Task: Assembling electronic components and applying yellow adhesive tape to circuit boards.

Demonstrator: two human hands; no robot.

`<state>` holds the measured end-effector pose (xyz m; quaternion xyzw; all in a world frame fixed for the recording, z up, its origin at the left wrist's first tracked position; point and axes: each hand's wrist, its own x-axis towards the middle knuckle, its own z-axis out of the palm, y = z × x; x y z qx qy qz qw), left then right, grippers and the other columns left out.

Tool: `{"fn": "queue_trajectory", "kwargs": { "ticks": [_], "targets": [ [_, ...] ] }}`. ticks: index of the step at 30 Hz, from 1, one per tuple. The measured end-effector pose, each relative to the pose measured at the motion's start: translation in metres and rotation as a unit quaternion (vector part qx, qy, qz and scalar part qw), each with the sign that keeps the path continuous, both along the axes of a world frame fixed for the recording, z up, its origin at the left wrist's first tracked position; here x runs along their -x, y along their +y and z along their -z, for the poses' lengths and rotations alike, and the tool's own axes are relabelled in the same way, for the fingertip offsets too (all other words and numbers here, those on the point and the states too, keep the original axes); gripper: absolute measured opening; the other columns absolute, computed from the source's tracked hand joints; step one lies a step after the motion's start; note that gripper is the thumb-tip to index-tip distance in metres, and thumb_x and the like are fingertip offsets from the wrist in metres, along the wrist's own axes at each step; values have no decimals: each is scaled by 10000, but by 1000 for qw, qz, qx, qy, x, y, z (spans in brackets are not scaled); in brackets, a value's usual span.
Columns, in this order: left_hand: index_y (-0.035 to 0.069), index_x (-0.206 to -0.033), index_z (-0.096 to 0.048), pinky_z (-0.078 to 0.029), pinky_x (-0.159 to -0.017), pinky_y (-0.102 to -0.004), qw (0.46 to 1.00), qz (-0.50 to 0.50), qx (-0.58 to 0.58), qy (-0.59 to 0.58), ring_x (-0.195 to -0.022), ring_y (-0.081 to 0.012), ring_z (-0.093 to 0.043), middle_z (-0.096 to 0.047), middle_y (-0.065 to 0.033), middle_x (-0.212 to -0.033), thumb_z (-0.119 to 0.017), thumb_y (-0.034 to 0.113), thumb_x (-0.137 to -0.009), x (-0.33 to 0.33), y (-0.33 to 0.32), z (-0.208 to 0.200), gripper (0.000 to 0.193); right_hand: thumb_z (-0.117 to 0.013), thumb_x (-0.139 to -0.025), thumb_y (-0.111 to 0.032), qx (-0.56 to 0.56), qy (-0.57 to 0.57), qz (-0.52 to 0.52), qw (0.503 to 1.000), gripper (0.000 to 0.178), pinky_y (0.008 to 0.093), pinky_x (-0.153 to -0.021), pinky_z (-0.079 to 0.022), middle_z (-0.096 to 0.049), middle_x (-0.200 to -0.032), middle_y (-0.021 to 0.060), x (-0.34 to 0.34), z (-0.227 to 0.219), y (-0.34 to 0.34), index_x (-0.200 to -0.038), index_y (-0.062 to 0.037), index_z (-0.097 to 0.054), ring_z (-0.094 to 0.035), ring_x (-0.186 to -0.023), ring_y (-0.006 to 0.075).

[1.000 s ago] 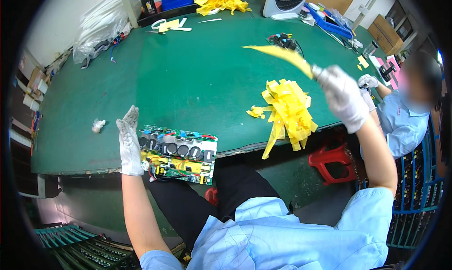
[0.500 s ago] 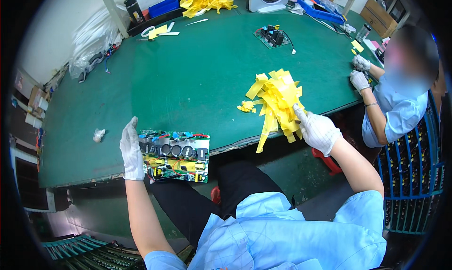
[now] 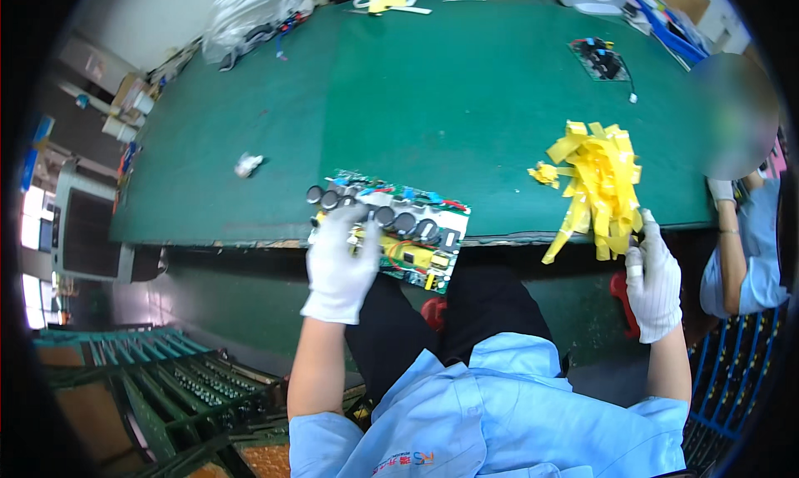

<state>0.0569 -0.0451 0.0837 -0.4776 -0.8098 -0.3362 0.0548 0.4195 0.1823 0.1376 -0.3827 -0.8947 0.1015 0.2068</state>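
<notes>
Green matting covers the workbench (image 3: 466,120), whose front edge runs just ahead of the seated person's lap. At that edge, the gloved left hand (image 3: 339,261) lies over the left part of a circuit board (image 3: 416,249), its fingers bent above the black round components; whether they grip it cannot be told. Half a second ago this hand stood upright along the board's left end, and the board sat nearly level in view. Now the board slants, right end lower, and reaches past the bench edge over the lap.

The gloved right hand (image 3: 653,278) is just beside the lower right of a heap of yellow strips (image 3: 601,186), index finger extended and thumb near it. Whether anything is pinched there cannot be told. A second ago it held a yellow strip in the air; that strip no longer trails from it.

Left of the heap lies a small yellow scrap (image 3: 543,174). Farther out are a second board (image 3: 599,60) with a dark lead and, well to the left, a crumpled white piece (image 3: 248,164). At right, a co-worker's gloved hand (image 3: 721,191) shows partly.
</notes>
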Motion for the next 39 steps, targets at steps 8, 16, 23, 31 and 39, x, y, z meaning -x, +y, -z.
{"fn": "queue_trajectory", "kwargs": {
  "ticks": [8, 16, 23, 31, 39],
  "targets": [
    [73, -1257, -577, -455, -945, -491, 980, 75, 95, 155, -1124, -375, -557, -572, -181, -1261, -776, 296, -739, -20, 30, -6, 598, -660, -895, -168, 29, 48, -226, 972, 458, 404, -591, -520, -624, -800, 126, 93, 36, -26, -1275, 41, -517, -634, -679, 303],
    [65, -1277, -555, -358, -1064, -560, 971, 109, 202, 71, -1281, -414, -449, -532, -193, -1286, -692, 330, -815, -27, 36, -16, 551, -622, -905, -231, 27, 83, -145, 986, 467, 429, -641, -529, -612, -903, 148, 215, 68, 7, -1295, -1, -504, -642, -798, 318],
    [99, -1452, -445, -203, -1044, -771, 926, 45, 338, 159, -1459, -449, -219, -385, -198, -1492, -610, 574, -845, -98, 57, 7, 788, -638, -861, -224, -20, -6, -137, 990, 505, 478, -889, -480, -585, -1112, 130, 262, 90, 22, -1328, -60, -535, -579, -1053, 319],
    [107, -1212, -565, -500, -947, -519, 975, 24, 197, 102, -1329, -415, -432, -464, -174, -1391, -656, 40, -631, -62, 14, -66, 592, -701, -808, -163, -41, 77, -149, 985, 498, 476, -893, -486, -576, -1169, 172, 234, 78, 25, -1276, -73, -557, -574, -1078, 372],
    [62, -1094, -586, -556, -859, -437, 980, -49, 94, 170, -1051, -393, -645, -592, -234, -1297, -535, -46, -629, 15, -50, -128, 480, -708, -799, -139, -71, 210, -242, 945, 440, 467, -895, -489, -569, -1195, 193, 254, 50, -12, -1209, -35, -588, -571, -1085, 378]
  ]
}}
